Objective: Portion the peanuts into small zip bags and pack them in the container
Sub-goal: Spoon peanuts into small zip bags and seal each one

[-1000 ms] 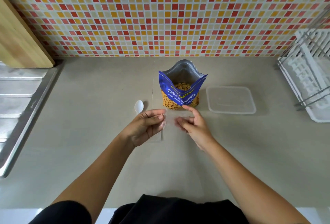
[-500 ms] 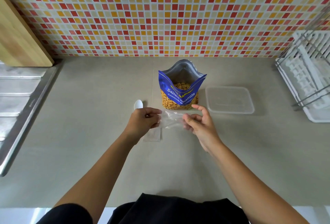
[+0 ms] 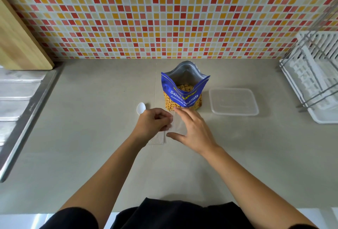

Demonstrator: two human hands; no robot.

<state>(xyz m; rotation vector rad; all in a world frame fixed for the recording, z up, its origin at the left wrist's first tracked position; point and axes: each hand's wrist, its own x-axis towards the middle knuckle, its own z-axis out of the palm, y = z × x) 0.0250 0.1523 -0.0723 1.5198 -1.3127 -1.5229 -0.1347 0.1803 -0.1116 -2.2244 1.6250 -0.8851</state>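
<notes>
A blue bag of salted peanuts (image 3: 183, 91) stands open at the middle of the counter, nuts visible inside. Just in front of it my left hand (image 3: 152, 124) pinches one edge of a small clear zip bag (image 3: 178, 123). My right hand (image 3: 192, 128) has its fingers spread around the bag's other side, thumb below and index finger above. Under my left hand lies a flat stack of more clear zip bags (image 3: 157, 139). A white plastic spoon (image 3: 141, 108) rests left of the peanut bag, its handle hidden by my left hand. A clear rectangular container (image 3: 234, 103) sits to the right.
A steel sink drainboard (image 3: 20, 104) runs along the left edge with a wooden cutting board (image 3: 20, 42) leaning behind it. A white dish rack (image 3: 314, 75) stands at the far right. A mosaic tiled wall closes off the back.
Both hands lifted a single zip bag off the stack and raised it toward the peanut bag. My right hand shifted from pinching to spreading its fingers around the bag.
</notes>
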